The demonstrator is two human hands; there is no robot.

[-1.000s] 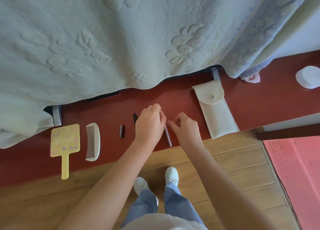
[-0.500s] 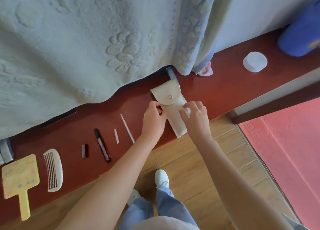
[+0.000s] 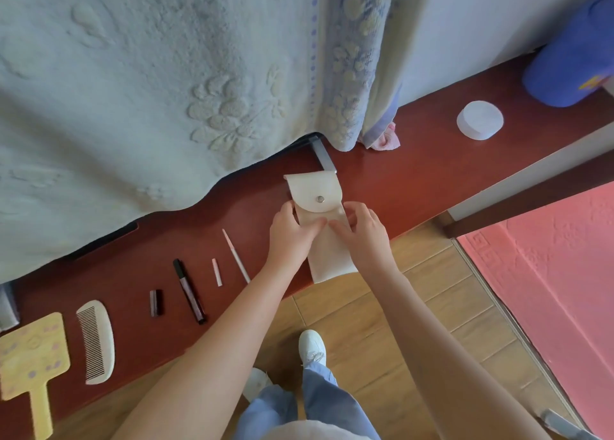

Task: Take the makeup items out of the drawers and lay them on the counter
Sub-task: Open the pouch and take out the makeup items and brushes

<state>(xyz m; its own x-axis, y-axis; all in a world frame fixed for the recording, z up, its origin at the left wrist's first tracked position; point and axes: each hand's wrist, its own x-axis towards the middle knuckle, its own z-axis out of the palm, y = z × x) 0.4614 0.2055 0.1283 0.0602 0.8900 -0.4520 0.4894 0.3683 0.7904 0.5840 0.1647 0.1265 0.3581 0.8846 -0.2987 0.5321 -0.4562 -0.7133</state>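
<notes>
Cream pouch point(image 3: 327, 247) with snapped flap, flat on the red-brown table point(image 3: 415, 187), lower end overhanging the front edge. Left hand point(image 3: 292, 237) pressed on its left side, thumb laid across the fabric, fingers curled at the edge. Right hand point(image 3: 360, 232) on the right side, thumb and fingertips pinching the pouch just below the flap. To the left, laid out in a row on the table: thin white stick point(image 3: 236, 255), short pale cap point(image 3: 217, 272), dark pen point(image 3: 189, 290), small dark tube point(image 3: 155, 303), white comb point(image 3: 96, 341), yellow hand mirror point(image 3: 31, 360) at the far left. Well apart to the right, round white jar point(image 3: 479, 120) and blue cylinder point(image 3: 571, 61). Pale embossed blanket point(image 3: 166, 91) draped over the back of the table.
</notes>
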